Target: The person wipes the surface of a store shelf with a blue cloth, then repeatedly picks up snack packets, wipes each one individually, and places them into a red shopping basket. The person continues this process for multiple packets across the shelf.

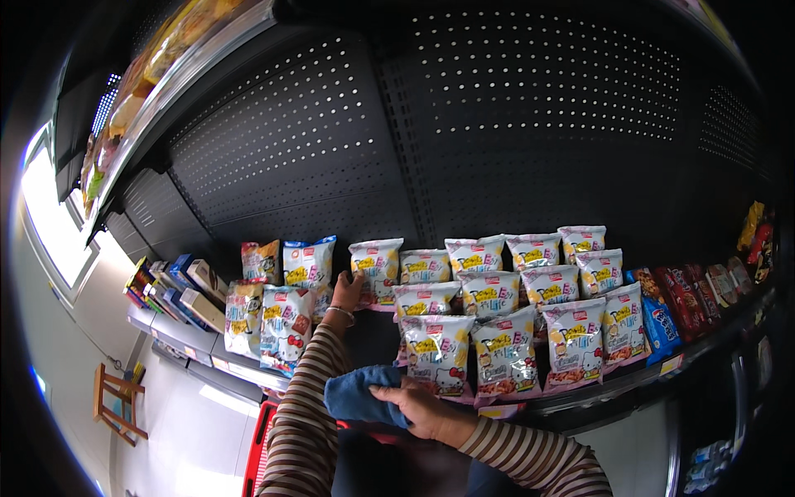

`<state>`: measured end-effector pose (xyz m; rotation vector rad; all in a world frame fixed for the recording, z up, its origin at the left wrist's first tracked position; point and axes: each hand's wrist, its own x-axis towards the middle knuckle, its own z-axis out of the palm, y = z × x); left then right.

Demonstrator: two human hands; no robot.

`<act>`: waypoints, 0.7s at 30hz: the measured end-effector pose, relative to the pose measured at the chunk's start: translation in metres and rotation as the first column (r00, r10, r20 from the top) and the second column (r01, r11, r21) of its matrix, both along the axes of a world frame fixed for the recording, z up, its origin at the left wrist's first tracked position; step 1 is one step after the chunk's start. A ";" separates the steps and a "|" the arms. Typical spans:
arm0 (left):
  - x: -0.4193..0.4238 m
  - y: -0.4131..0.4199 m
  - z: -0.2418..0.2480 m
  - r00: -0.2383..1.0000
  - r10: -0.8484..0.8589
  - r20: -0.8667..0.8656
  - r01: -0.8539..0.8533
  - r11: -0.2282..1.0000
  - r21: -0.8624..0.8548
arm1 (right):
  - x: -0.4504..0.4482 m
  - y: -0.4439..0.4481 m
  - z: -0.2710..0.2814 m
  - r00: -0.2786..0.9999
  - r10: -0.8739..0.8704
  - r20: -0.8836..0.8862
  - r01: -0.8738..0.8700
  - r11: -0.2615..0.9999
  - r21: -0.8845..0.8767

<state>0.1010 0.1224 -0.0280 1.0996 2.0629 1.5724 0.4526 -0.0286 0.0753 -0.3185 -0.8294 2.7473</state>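
My left hand [348,293] reaches onto the shelf, at the left edge of a white snack bag [376,268] in the back row. Its fingertips are partly hidden, so whether they grip the bag or only touch it is unclear. In my right hand [428,407] is a folded blue cloth [363,394], held in front of the shelf edge. To the right stand several rows of like white snack bags [436,354] with pink lower edges. Left of my left forearm are a blue-topped bag [307,264] and a bag with a light-blue design [286,323].
A black perforated back panel [292,136] rises behind the bags. Boxed goods [192,282] line the shelf at left; red packets [680,298] lie at right. Below are a red basket [256,450] and a wooden stool [118,397]. An upper shelf [186,81] juts out at upper left.
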 end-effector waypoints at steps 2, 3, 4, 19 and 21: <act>0.024 0.016 0.010 0.988 -0.106 0.111 0.108 0.994 -0.018 | 0.007 0.007 0.004 0.999 -0.043 0.017 0.042 0.999 0.025; 0.027 0.011 0.012 0.993 -0.089 0.074 0.091 0.995 -0.028 | 0.006 0.007 0.004 0.999 -0.041 0.018 0.041 0.999 0.023; 0.029 0.004 0.015 0.997 -0.070 0.037 0.071 0.997 -0.037 | 0.005 0.005 0.002 0.999 -0.037 0.018 0.036 0.999 0.021; 0.166 -0.194 0.147 0.695 -0.398 0.600 0.234 0.913 0.334 | 0.018 0.037 0.031 0.723 -0.600 -0.342 0.607 0.316 0.729; 0.196 -0.201 0.146 0.598 -0.528 0.603 0.333 0.848 0.412 | 0.004 0.047 0.020 0.579 -0.585 -0.568 0.654 -0.083 0.752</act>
